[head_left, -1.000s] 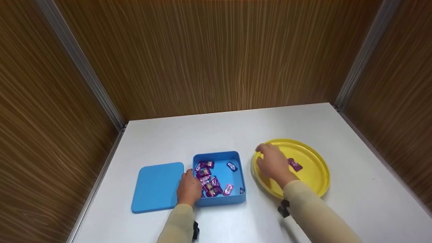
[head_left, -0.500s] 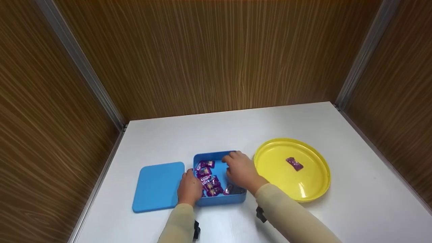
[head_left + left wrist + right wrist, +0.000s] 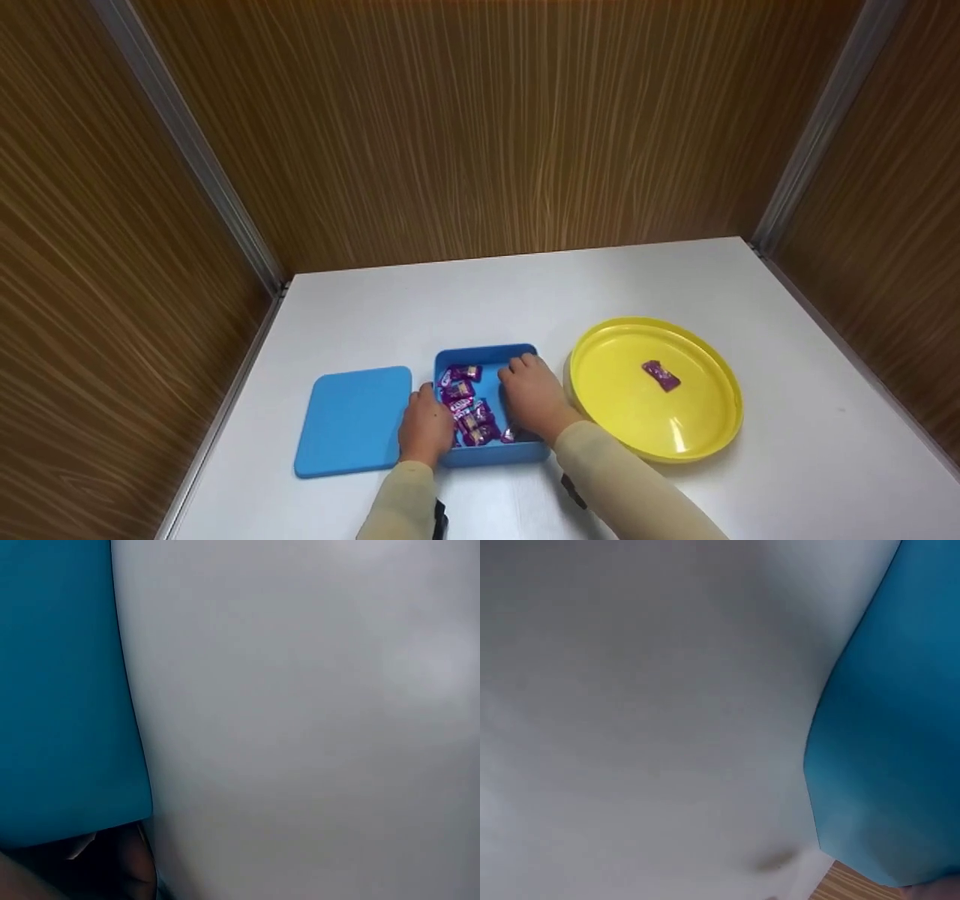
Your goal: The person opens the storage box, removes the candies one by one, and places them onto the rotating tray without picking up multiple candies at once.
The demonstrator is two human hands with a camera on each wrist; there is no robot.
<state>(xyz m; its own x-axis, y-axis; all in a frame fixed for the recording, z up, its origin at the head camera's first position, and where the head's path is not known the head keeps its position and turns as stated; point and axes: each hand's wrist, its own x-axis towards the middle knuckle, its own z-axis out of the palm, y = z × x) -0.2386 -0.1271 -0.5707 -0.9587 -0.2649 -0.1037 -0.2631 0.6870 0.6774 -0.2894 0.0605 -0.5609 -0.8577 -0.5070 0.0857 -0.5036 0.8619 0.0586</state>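
A blue box (image 3: 495, 455) in the head view holds several purple-wrapped candies (image 3: 469, 421), mostly along its left side. My left hand (image 3: 426, 426) grips the box's left wall; in the left wrist view a finger (image 3: 136, 859) shows at the edge of the blue wall. Inside the right half of the box, my right hand (image 3: 536, 397) reaches down with its fingers bent. Its fingertips are mostly hidden, so I cannot tell whether they pinch a candy. To the right, a single purple candy (image 3: 661, 376) lies on a round yellow tray (image 3: 637, 427).
A flat blue lid (image 3: 352, 421) lies left of the box on the white table (image 3: 480, 300). Wood-grain panels (image 3: 495, 127) enclose the table at the back and both sides. The yellow tray stands close to the box's right side.
My right hand has moved left from over the yellow tray and down into the blue box. The left hand has kept its place at the box's left wall.
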